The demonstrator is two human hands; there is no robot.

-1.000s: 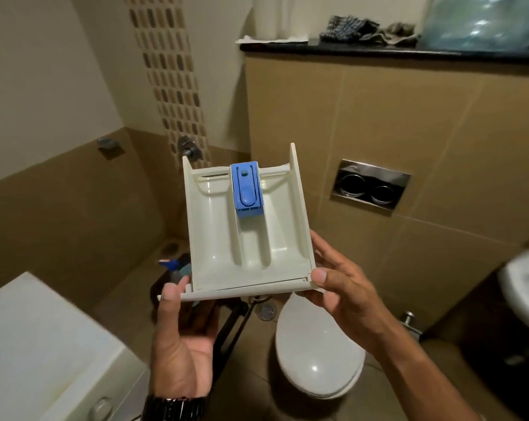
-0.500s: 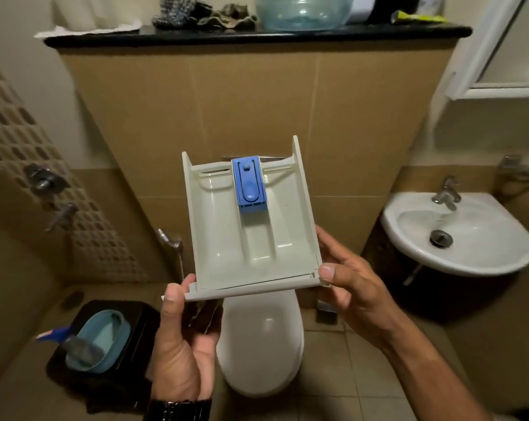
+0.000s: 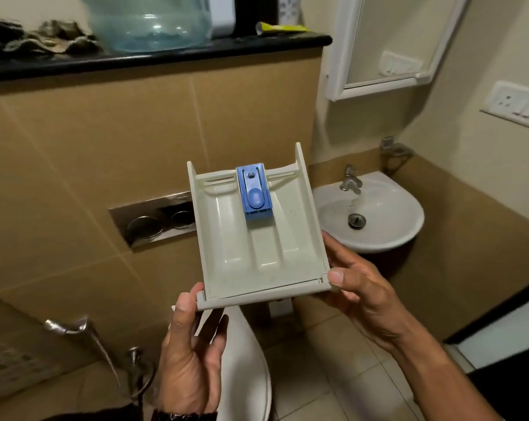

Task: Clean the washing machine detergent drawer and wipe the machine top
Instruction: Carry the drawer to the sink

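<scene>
I have both grips clamped on the smooth cream plastic detergent drawer (image 3: 258,238), left hand (image 3: 190,357) and right hand (image 3: 358,294) pinching its front corners, ribbed blue siphon cap (image 3: 255,192) beyond them.

One detergent drawer (image 3: 257,238) with one blue insert (image 3: 254,194), held by two hands: left hand (image 3: 190,363), right hand (image 3: 358,287). One sink (image 3: 387,226) with one tap (image 3: 349,177), one toilet (image 3: 245,378), one flush plate (image 3: 129,220) with two buttons, one big clear bottle (image 3: 151,22), one mirror cabinet (image 3: 387,44), one switch panel (image 3: 518,104).

white sink (image 3: 387,226), toilet (image 3: 245,375), flush plate (image 3: 154,223), black ledge (image 3: 166,59)
</scene>
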